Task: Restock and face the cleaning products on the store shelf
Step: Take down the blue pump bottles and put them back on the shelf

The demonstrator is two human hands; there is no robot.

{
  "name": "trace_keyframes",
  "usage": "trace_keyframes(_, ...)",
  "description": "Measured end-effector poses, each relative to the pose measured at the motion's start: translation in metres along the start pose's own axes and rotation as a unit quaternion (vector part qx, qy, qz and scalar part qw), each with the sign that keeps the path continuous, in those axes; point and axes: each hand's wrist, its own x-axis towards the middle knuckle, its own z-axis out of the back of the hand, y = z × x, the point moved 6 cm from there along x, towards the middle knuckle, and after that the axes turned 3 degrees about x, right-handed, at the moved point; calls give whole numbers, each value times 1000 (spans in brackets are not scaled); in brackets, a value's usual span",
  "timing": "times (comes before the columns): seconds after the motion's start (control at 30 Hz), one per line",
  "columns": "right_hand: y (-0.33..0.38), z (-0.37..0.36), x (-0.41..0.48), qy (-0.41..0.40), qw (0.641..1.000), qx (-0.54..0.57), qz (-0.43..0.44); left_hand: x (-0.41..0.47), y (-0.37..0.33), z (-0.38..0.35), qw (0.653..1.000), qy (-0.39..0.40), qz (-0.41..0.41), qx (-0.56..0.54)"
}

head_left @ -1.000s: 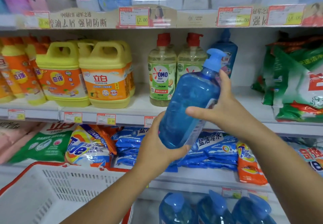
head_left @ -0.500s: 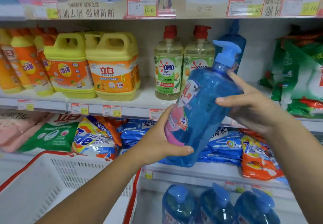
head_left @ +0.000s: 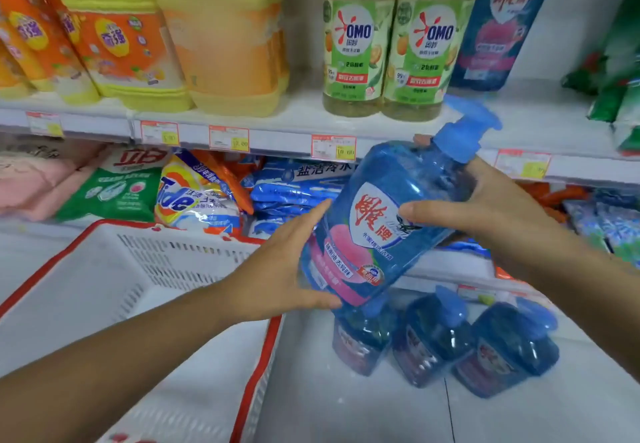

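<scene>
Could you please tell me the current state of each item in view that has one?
held blue bottle: off the shelf, tilted, pump pointing up-right, label facing the camera.
left grip: holds the bottle's base between thumb and fingers.
right grip: wraps the bottle's shoulder.
three low blue bottles: standing side by side, pumps on.
OMO bottles: upright, labels forward.
shelf blue bottle: upright, label forward.
</scene>
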Motion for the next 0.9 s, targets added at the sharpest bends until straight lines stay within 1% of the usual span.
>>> trace_keyframes(0.17,-38,-43,-31,76,996,-34,-33,-46,72,-29,986,56,32,151)
trace_keyframes(0.27,-79,-76,-44,126,987,-82,-65,-65,93,-55,974,102,11,203)
trace_keyframes(0.33,-114,-94,-51,136,978,-127,-90,-72,97,-69,968,120,-15,222)
trace_keyframes(0.43,-158,-118,-62,141,968,-182,-99,-76,101,-80,966,115,-40,226)
trace_keyframes(0.57,-201,-143,-69,148,973,-162,-72,-76,102,-79,967,106,-52,224)
trace_keyframes(0.67,-233,-149,-74,178,951,-242,-66,-77,102,-80,967,115,-48,221)
trace_keyframes(0.73,-241,-148,-76,189,944,-262,-67,-77,102,-78,969,101,-59,218)
trace_keyframes(0.8,-239,-148,-75,202,944,-249,-77,-76,103,-76,968,94,-63,224)
trace_keyframes(0.87,-235,-147,-73,239,934,-242,-109,-69,99,-73,965,73,-77,239)
trace_keyframes(0.9,-231,-146,-72,266,922,-252,-125,-61,94,-69,964,58,-86,245)
